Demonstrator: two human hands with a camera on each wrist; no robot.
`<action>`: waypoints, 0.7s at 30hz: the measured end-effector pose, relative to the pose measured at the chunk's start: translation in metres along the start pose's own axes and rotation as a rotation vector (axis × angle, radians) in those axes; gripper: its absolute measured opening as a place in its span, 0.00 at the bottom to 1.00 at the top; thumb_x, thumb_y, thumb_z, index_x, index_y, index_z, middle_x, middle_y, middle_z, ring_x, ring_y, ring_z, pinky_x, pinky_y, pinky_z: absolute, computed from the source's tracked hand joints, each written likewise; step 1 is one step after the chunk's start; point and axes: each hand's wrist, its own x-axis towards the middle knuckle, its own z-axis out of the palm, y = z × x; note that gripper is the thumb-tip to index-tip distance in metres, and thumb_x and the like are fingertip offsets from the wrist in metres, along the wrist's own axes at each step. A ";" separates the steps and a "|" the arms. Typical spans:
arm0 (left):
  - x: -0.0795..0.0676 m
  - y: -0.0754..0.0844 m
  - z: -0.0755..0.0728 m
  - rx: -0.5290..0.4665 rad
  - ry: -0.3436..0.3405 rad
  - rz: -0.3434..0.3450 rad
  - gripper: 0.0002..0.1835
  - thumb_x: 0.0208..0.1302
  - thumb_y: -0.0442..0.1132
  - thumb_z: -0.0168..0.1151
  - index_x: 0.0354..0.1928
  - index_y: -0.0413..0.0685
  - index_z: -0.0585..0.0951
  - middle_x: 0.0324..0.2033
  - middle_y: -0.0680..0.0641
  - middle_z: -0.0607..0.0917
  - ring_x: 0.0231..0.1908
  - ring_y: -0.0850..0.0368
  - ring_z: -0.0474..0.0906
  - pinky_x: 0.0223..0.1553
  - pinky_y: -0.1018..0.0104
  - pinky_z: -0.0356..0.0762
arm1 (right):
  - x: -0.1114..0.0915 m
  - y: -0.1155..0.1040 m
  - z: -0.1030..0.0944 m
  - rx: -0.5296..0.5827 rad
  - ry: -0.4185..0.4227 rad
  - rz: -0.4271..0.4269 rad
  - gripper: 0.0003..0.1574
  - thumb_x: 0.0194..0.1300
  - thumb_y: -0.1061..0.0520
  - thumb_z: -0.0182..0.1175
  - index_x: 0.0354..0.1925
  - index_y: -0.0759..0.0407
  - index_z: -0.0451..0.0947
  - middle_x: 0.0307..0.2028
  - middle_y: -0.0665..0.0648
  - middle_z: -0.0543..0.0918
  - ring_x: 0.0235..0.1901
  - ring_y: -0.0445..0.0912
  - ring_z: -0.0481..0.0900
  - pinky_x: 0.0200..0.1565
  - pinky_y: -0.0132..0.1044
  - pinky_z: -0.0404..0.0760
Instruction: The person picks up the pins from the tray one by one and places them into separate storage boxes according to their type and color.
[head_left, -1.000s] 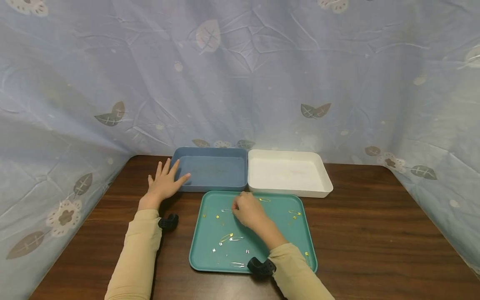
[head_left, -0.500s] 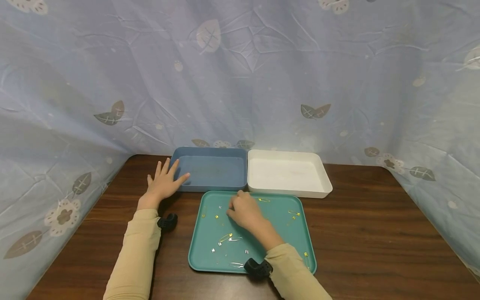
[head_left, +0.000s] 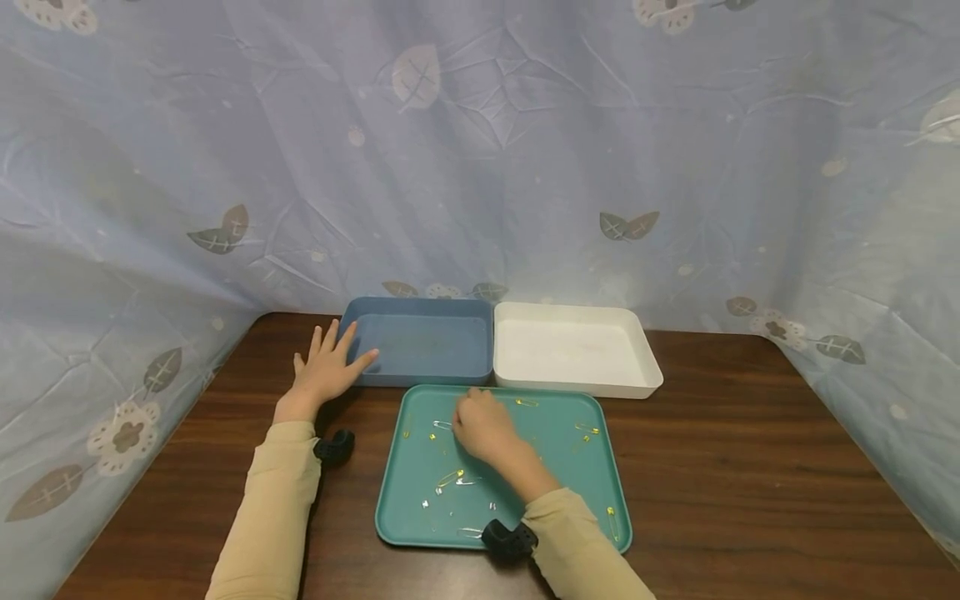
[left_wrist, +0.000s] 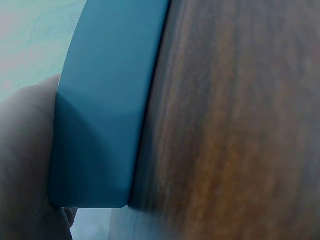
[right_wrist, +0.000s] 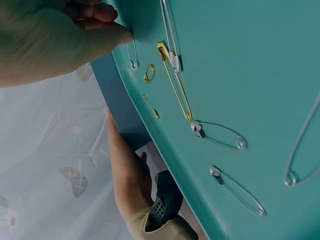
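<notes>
My left hand (head_left: 322,372) rests with spread fingers at the left rim of the blue tray (head_left: 420,379); its thumb reaches over the inside. In the left wrist view that hand lies against the tray's wall (left_wrist: 105,110). Over the far part of the green tray (head_left: 412,467), my right hand (head_left: 483,425) has curled fingers. In the right wrist view its thumb and finger pinch a silver safety pin (right_wrist: 134,64), whose clasp end sticks out; the fingers hide the rest. Nearby lie a small gold safety pin (right_wrist: 156,114) and a larger gold safety pin (right_wrist: 176,90).
A white tray (head_left: 573,389) stands right of the blue one, behind the green tray. Several more gold and silver safety pins lie scattered on the green tray, such as a silver one (right_wrist: 197,131). A patterned cloth (head_left: 525,183) hangs behind the wooden table (head_left: 750,467).
My right hand has shifted slightly to the left, and the silver safety pin at its fingertips has moved a little left too. The left hand has stayed in place.
</notes>
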 end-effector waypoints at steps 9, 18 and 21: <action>-0.001 0.000 0.000 -0.001 -0.005 0.000 0.47 0.68 0.71 0.40 0.78 0.57 0.40 0.77 0.38 0.33 0.74 0.32 0.23 0.62 0.20 0.29 | -0.002 0.001 0.001 -0.040 -0.026 -0.026 0.11 0.65 0.58 0.59 0.25 0.56 0.78 0.32 0.56 0.78 0.36 0.50 0.76 0.37 0.44 0.79; 0.000 -0.001 0.000 0.001 0.004 0.004 0.47 0.68 0.71 0.41 0.78 0.57 0.40 0.77 0.37 0.34 0.74 0.32 0.24 0.62 0.20 0.29 | -0.002 0.004 -0.004 -0.111 0.063 -0.072 0.11 0.67 0.59 0.56 0.27 0.61 0.78 0.32 0.58 0.77 0.35 0.52 0.76 0.34 0.44 0.79; 0.001 -0.001 0.001 0.003 0.003 0.005 0.47 0.67 0.71 0.41 0.78 0.57 0.40 0.77 0.37 0.35 0.74 0.32 0.24 0.62 0.20 0.30 | 0.000 0.006 -0.005 -0.125 0.100 -0.078 0.12 0.68 0.59 0.54 0.28 0.63 0.78 0.31 0.58 0.77 0.34 0.52 0.75 0.33 0.44 0.78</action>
